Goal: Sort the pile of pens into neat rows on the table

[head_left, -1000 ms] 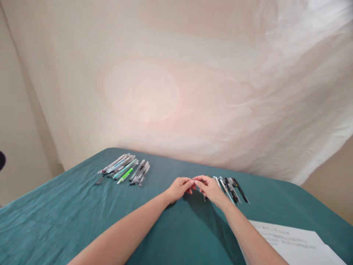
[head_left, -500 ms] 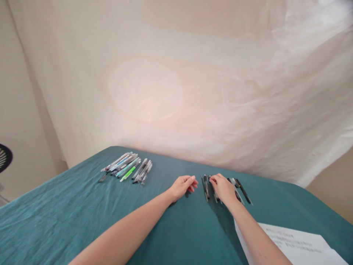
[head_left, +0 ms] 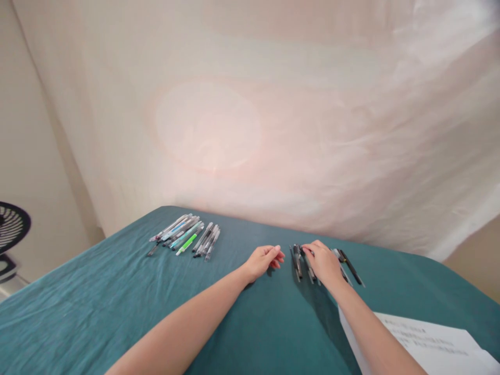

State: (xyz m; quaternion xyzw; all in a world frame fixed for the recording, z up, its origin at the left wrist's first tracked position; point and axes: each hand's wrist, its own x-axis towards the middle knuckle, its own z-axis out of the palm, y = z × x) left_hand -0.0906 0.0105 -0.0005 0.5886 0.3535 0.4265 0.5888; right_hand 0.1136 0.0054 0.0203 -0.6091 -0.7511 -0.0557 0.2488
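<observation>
Right hand [head_left: 322, 262], bare: moved from our loosely open left hand [head_left: 262, 262] to slim dark-and-clear plastic pens [head_left: 298, 261]; its grasp we cannot tell.

So the table [head_left: 242, 325] had a wrinkly teal cloth [head_left: 97, 307] over it, filling most of the bottom of the frame. Left of center there was a messy pile of pens [head_left: 177, 230], with a bright green pen [head_left: 188, 244] on its right side and a small bunch of clear and grey pens [head_left: 206, 241] just beside that. Right of center lay a row of mostly dark pens [head_left: 298, 263], partly hidden. White paper [head_left: 433, 341] with blurry print sat at lower right.
</observation>
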